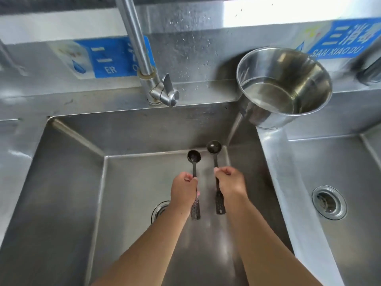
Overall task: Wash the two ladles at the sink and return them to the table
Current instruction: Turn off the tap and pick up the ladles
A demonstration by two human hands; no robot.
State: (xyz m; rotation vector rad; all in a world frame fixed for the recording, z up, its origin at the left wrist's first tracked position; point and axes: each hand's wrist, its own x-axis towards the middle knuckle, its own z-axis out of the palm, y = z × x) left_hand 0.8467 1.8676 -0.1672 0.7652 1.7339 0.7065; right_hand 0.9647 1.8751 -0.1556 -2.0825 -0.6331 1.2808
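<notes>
Over a steel sink (68, 172), a person's left hand (183, 187) and right hand (229, 182) each grip a black ladle, fingers curled round the handles. The left ladle (194, 159) and right ladle (214, 149) are held side by side, just apart, bowls toward the back wall. A steel pot (284, 85) w/ water sits on the ledge, right of the faucet (160, 92).
</notes>
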